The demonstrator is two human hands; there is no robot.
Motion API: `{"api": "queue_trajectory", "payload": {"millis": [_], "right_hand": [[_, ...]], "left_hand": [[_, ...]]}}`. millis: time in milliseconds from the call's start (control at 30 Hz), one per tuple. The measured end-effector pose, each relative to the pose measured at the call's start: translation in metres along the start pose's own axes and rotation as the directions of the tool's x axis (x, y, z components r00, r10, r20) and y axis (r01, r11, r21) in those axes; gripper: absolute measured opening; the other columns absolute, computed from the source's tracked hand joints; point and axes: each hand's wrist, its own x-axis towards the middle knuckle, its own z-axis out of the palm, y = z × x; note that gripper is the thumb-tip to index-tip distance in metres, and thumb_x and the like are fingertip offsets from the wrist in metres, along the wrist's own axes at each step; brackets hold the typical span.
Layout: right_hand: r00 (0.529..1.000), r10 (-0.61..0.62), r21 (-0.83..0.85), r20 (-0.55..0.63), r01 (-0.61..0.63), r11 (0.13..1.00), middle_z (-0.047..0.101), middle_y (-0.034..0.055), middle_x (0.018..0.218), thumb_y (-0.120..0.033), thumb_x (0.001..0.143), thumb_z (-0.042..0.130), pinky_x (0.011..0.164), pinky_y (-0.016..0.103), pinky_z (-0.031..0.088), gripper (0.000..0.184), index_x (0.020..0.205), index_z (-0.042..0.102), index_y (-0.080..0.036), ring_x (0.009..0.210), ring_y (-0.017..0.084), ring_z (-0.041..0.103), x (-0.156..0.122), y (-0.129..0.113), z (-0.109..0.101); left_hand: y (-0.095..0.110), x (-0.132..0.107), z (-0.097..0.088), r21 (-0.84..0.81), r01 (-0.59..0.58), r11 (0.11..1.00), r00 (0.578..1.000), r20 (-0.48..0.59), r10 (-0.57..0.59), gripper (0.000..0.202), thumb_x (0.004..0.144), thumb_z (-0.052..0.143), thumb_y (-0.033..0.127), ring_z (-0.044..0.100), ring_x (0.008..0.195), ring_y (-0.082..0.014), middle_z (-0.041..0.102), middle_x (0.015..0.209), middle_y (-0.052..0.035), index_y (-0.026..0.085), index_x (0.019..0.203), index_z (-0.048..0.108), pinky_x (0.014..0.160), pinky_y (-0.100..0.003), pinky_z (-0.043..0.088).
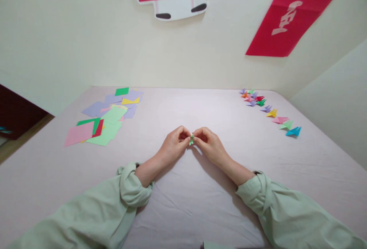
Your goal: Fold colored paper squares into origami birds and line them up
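Between my two hands, over the middle of the cloth-covered surface, is a small folded piece of light green paper [191,139]. My left hand [178,141] pinches its left side with thumb and forefinger. From the other side my right hand [208,142] grips it the same way, the fingertips of both hands close together. Much of the paper is hidden behind the fingers, so its full shape does not show.
Loose paper squares [113,116] in green, purple, pink, red and yellow overlap at the left. A slanting row of several small folded paper figures [273,113] stands at the right. The pale cloth [177,107] reaches the wall, where red decorations [286,23] hang.
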Motion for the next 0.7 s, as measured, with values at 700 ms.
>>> {"api": "queue_trajectory", "payload": {"millis": [700], "right_hand": [[0.996, 0.089, 0.173, 0.002, -0.088, 0.981, 0.061, -0.0002, 0.07, -0.038, 0.08, 0.065, 0.064, 0.029, 0.047, 0.022, 0.074, 0.056, -0.019, 0.065, 0.015, 0.059, 0.0021, 0.0029, 0.0025]], "left_hand": [[0.0038, -0.0013, 0.0016, -0.031, 0.06, 0.998, 0.998, -0.036, -0.061, 0.011, 0.08, 0.061, 0.027, 0.058, 0.067, -0.0125, 0.062, 0.072, 0.0004, 0.016, 0.077, 0.058, 0.063, -0.024, 0.045]]}}
